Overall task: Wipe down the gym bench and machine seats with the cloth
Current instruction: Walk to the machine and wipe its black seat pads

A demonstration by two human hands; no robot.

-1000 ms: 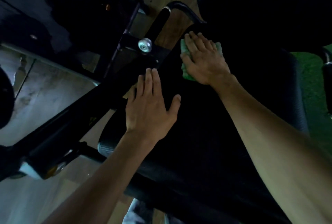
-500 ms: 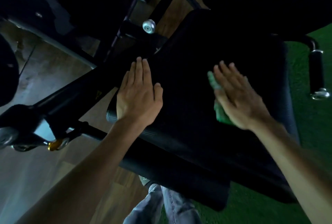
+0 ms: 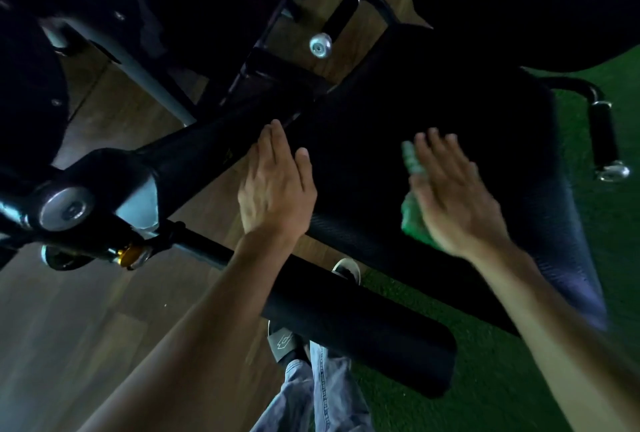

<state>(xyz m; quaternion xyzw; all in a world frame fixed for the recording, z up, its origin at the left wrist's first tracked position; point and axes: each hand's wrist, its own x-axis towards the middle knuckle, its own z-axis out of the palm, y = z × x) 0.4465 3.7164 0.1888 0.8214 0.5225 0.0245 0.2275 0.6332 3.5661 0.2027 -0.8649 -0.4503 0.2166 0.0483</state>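
Observation:
A black padded machine seat [image 3: 433,113] fills the middle of the head view. My right hand [image 3: 453,196] lies flat on a green cloth [image 3: 412,210] and presses it against the seat near its front edge; the hand is blurred and only the cloth's left side shows. My left hand [image 3: 277,185] rests flat with fingers together on the seat's left edge, holding nothing.
A black foam roller pad [image 3: 363,327] runs below the seat's front. Side handles stand at the far left [image 3: 341,19] and at the right [image 3: 604,140]. The machine's black frame arm [image 3: 194,154] and pivot [image 3: 65,208] lie to the left. Wood floor is on the left, green turf on the right. My legs and shoe are below.
My right hand has dragged the cloth from the seat's far left corner toward the front edge. My left hand has stayed on the left edge, its thumb closing in.

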